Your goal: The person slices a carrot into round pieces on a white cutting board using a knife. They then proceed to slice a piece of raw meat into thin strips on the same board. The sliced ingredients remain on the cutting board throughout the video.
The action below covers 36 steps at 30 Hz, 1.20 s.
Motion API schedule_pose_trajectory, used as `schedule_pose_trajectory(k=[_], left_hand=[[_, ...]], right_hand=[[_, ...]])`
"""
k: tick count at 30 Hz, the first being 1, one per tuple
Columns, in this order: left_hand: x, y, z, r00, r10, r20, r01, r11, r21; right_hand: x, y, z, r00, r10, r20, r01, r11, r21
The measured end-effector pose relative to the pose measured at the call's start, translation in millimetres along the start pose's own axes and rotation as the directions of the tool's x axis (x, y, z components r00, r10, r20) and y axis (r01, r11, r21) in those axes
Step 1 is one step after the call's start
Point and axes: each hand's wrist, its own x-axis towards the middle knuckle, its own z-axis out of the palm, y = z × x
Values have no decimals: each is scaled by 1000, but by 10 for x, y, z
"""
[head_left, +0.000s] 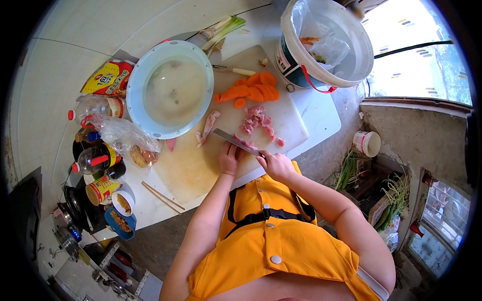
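My right hand [276, 164] is closed round the handle of a knife [230, 137], its wide blade slanting up to the left over the cutting board [186, 173]. My left hand [230, 159] rests on the board at the near side of the blade, fingers curled down against raw meat that they mostly hide. Pink meat [245, 141] shows along the blade's far side. Farther off lie a heap of cut meat pieces [257, 119] and a longer strip of meat [208, 128]. Sliced carrot [251, 90] is piled behind them on the board.
A light blue basin [134, 90] of cloudy water stands at the far left. A white bucket [288, 25] with a plastic bag stands at the far right. Bottles, a plastic bag [115, 131] and small bowls line the left side. Chopsticks [163, 197] lie near the front edge; spring onion [223, 32] lies behind.
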Motion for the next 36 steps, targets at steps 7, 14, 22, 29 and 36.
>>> schedule_pose_trajectory(k=[7,14,22,29,36], left_hand=[[-43,-68,79,999,6,-37,-7,1000,-23],[-35,-47,74,1000,22,-7,-22,1000,9],[-58,-37,126,998,24,-52,-19,996,90],[97,99,20,997,-34,-63,33,999,-13],[90,76,-55,999,-3,-40,0,997,-82]], right_hand=[[242,-186,13,1000,-12,21,13,1000,-17],[437,-161,182,997,-67,-29,65,996,-67],[110,59,-80,998,19,52,-14,996,-89],[112,390,-146,1000,-18,-20,18,1000,18],[89,204,-338,996,-63,-60,65,997,32]])
